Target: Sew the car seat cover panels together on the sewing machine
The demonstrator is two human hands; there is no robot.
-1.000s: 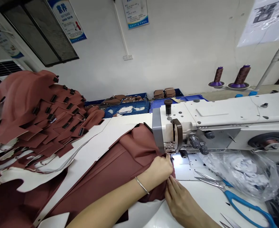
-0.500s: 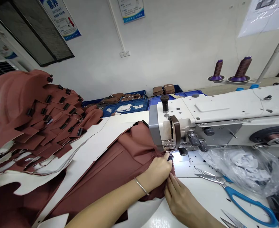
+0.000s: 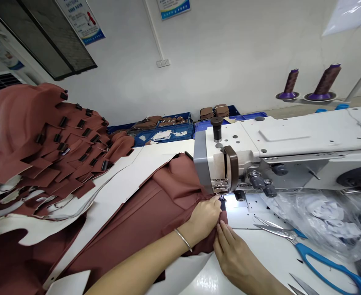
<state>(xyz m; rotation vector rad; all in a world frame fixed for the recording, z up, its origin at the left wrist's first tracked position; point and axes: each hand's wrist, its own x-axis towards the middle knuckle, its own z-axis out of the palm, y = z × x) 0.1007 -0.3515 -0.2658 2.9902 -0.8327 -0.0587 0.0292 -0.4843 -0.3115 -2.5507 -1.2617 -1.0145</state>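
Note:
Reddish-brown material [image 3: 137, 221] with a pale backing lies across the machine bed, its right edge under the lit needle area of a white sewing machine [image 3: 217, 164]. My left hand [image 3: 205, 217], with a bangle on the wrist, is closed on the material just in front of the presser foot. A dark strip [image 3: 223, 205] shows beside its fingertips. Lower and to the right, my right hand [image 3: 231, 252] rests its fingers, held together, on the edge of the material, close to the left hand.
Blue-handled scissors [image 3: 321, 262] and a clear plastic bag [image 3: 328, 217] with white pieces lie at the right. A clipped pile of reddish-brown pieces [image 3: 23, 131] stands at the left. Blue crates [image 3: 168, 135] and thread cones [image 3: 328, 82] are behind.
The view has shifted slightly, moving the machine and scissors rightward in the picture. More of the dark strip shows by my left fingertips. Both hands keep nearly the same position on the material.

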